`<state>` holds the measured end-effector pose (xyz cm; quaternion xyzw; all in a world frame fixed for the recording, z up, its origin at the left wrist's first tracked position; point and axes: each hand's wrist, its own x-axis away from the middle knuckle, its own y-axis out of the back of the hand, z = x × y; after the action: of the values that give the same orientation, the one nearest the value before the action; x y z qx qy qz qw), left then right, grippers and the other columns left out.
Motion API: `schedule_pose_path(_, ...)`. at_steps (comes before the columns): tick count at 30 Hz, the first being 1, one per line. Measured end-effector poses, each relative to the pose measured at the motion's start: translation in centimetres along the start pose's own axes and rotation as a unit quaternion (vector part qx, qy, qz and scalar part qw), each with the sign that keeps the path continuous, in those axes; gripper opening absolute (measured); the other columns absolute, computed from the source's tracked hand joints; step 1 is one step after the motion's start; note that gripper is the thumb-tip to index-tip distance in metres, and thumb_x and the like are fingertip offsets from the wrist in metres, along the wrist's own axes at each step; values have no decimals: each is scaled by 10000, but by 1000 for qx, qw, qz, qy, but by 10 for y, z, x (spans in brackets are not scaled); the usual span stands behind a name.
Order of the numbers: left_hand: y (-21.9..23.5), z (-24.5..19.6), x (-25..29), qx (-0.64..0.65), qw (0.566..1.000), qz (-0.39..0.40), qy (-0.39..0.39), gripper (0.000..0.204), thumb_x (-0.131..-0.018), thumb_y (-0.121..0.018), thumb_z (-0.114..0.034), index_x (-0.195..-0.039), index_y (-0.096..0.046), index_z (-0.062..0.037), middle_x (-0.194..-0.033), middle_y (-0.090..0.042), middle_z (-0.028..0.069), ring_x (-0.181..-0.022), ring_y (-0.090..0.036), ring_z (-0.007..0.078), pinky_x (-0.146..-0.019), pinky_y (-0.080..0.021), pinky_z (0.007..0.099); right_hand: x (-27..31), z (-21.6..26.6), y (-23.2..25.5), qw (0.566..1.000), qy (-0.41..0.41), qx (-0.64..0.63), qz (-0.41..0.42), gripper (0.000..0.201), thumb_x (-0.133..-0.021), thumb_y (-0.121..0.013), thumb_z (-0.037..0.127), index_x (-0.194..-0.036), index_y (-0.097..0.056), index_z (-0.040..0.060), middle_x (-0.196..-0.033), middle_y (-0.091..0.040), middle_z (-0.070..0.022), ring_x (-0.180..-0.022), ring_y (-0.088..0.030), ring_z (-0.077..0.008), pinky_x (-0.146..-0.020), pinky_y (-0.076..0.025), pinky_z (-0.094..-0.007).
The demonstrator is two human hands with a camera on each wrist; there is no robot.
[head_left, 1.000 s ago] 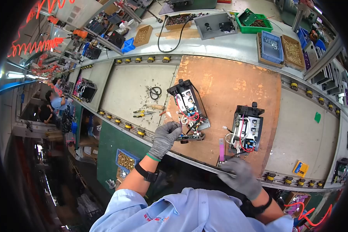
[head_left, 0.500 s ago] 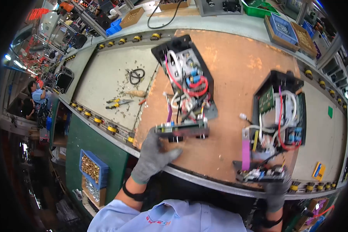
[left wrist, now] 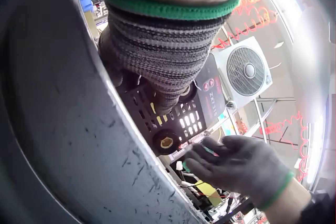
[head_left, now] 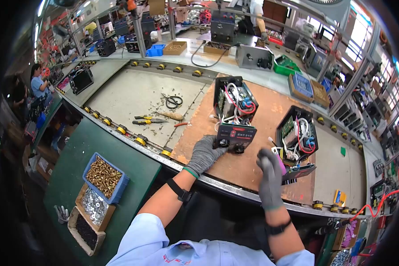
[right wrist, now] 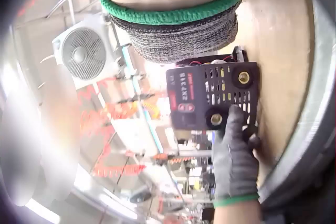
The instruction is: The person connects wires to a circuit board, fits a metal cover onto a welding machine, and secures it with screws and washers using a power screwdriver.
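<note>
My gloved left hand [head_left: 205, 156] grips the lower left corner of a black front panel [head_left: 236, 135] lettered ZX7-315. One finger lies across the panel's face between two round sockets, as the right wrist view shows. Behind it stands an open black machine housing [head_left: 236, 98] with red and white wires. My gloved right hand [head_left: 270, 179] hovers over the board's front part, its fingers loosely bent around nothing in the left wrist view. Beside it is a second open housing [head_left: 284, 133], with its own front panel [head_left: 300, 171] tilted out and a purple strip [head_left: 279, 160] nearby.
Both machines stand on a brown board [head_left: 199, 133] over a roller conveyor. Pliers [head_left: 150, 120], a wooden handle [head_left: 173, 115] and a black cable loop [head_left: 173, 102] lie to the left. A blue bin of brass fittings [head_left: 105, 176] sits on the green surface at lower left.
The left machine's panel has swung up so its lettered face shows, with my left hand still at it. My right hand has come away from the right machine's panel. The head view has shifted.
</note>
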<state>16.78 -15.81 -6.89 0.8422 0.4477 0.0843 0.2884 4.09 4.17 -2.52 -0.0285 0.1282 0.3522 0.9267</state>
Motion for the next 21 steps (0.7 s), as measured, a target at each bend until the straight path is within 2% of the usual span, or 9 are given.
schedule_pose_path(2,7,0,1,0,1000,19,-15,461,-809,-840,-361,-1111,-729,-30,-999,-727,157,-942,-716,285,-876,-554,385,-59,-70,-30,984,-60,-97,-139,318,-1022,-511,223,-1175,-653,-17,-959,-630,-58,-958,-609,-169,-873,-501,-354)
schedule_pose_path(4,13,4,-4,10,1000,27,-9,465,-809,-838,-367,-1112,-729,-32,-1011,-726,164,-949,-715,294,-882,-553,392,-125,-210,10,992,-98,-52,-66,261,-1005,-549,192,-1166,-673,28,-971,-669,-58,-920,-654,-180,-853,-544,-364)
schedule_pose_path(5,14,7,-6,13,999,48,-1,468,-810,-836,-374,-1113,-729,-33,-1024,-725,172,-955,-714,302,-889,-552,399,-190,-258,-5,989,-145,-10,-3,218,-988,-586,162,-1156,-693,72,-984,-708,-59,-882,-698,-192,-832,-587,-375)
schedule_pose_path(6,10,13,-9,14,998,52,-11,482,-819,-832,-353,-1157,-705,-33,-1052,-724,175,-964,-712,308,-900,-549,409,-196,-242,-16,990,-142,-9,3,218,-988,-586,162,-1156,-693,72,-984,-708,-59,-882,-698,-192,-832,-587,-375)
schedule_pose_path(8,0,24,-12,20,998,25,-47,495,-824,-830,-329,-1194,-681,-36,-1060,-723,173,-971,-712,309,-906,-548,412,-183,-179,-39,919,-287,-269,18,182,-955,-608,94,-1106,-701,56,-902,-730,-63,-768,-710,-210,-733,-606,-375)
schedule_pose_path(11,13,19,-1,74,994,-27,-78,527,-837,-816,-250,-1276,-613,-42,-1090,-715,175,-1028,-702,316,-935,-542,413,-155,-135,-73,935,-266,-230,32,184,-925,-629,28,-1100,-673,-8,-891,-716,-90,-704,-696,-211,-585,-575,-326)
schedule_pose_path(13,31,17,7,141,990,13,17,574,-810,-831,-241,-1285,-586,-31,-1125,-704,175,-1061,-697,323,-948,-543,418,-139,-128,-80,945,-271,-166,73,249,-891,-685,16,-1134,-655,-27,-922,-723,-125,-743,-708,-215,-624,-592,-337)
schedule_pose_path(15,42,15,12,161,987,3,5,539,-815,-823,-236,-1266,-607,-37,-1140,-706,166,-1092,-690,309,-958,-545,406,-126,-119,-84,966,-228,-53,112,315,-877,-723,50,-1164,-629,-38,-930,-722,-122,-750,-708,-210,-626,-593,-338)
schedule_pose_path(21,76,-21,67,69,994,-23,-82,433,-869,-778,-310,-1183,-669,-32,-1067,-720,172,-1029,-700,318,-910,-551,419,-45,-18,-53,957,-263,-61,109,239,-911,-693,120,-1102,-623,-5,-841,-683,-84,-586,-616,-148,-527,-525,-278)
